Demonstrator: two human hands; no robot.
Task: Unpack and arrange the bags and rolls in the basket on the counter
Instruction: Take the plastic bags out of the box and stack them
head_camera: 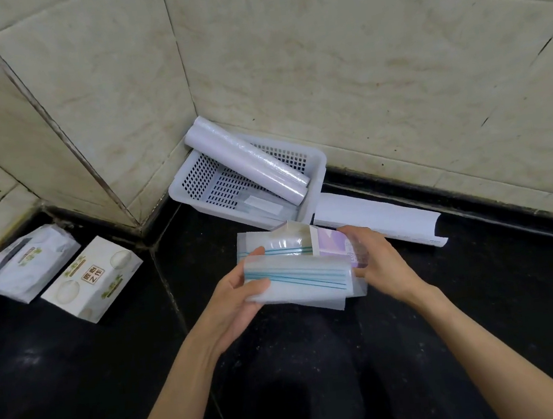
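Note:
A white perforated basket (pixel 192 181) sits on the black counter in the wall corner. A long pale roll (pixel 245 159) lies slanted across it, one end propped on the rim, and a flat clear packet (pixel 260 204) rests at the basket's bottom. In front of the basket I hold a stack of clear zip bags with blue seal lines (pixel 298 279). My left hand (pixel 234 303) grips its left end, thumb on top. My right hand (pixel 380 259) holds the right end together with a purple-printed pack (pixel 332 246).
A long white box or wrapper (pixel 380 221) lies on the counter right of the basket, along the wall. Two white printed packs (pixel 92 280) (pixel 28 263) lie at the far left. Tiled walls close the corner behind; the black counter (pixel 81 386) extends toward me.

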